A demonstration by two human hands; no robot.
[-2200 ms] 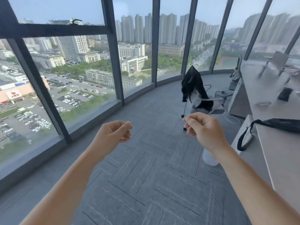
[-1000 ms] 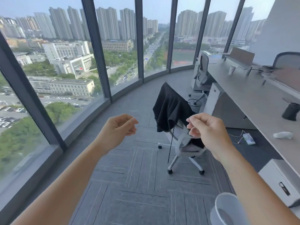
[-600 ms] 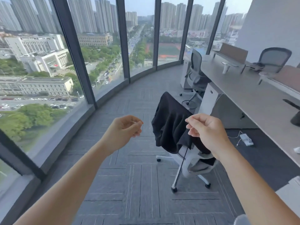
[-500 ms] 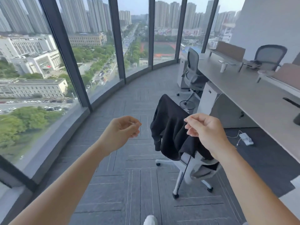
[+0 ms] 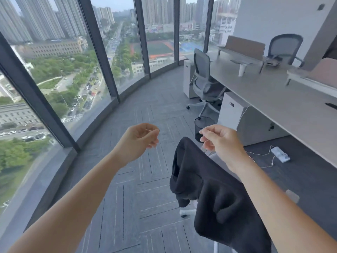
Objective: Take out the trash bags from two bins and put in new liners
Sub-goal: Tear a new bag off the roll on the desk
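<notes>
A black mesh waste bin [image 5: 202, 127] stands on the carpet beside a white drawer cabinet [image 5: 232, 114], ahead of me and slightly right. I cannot tell whether it holds a bag. My left hand [image 5: 139, 139] and my right hand [image 5: 219, 141] are both raised in front of me at mid frame. Their fingers are loosely curled and hold nothing. My right hand overlaps the bin's right edge in the view but is far nearer to me than the bin.
An office chair draped with a black garment [image 5: 213, 190] stands close at lower right. A grey mesh chair [image 5: 203, 83] sits past the bin at a long desk [image 5: 277, 101]. A power strip [image 5: 280, 154] with cords lies under the desk. Curved glass windows [image 5: 76, 73] line the left.
The view has moved forward along the curved windows. The garment-draped chair is now close at lower right, and the mesh bin shows more plainly beyond it. Both hands keep the same raised pose.
</notes>
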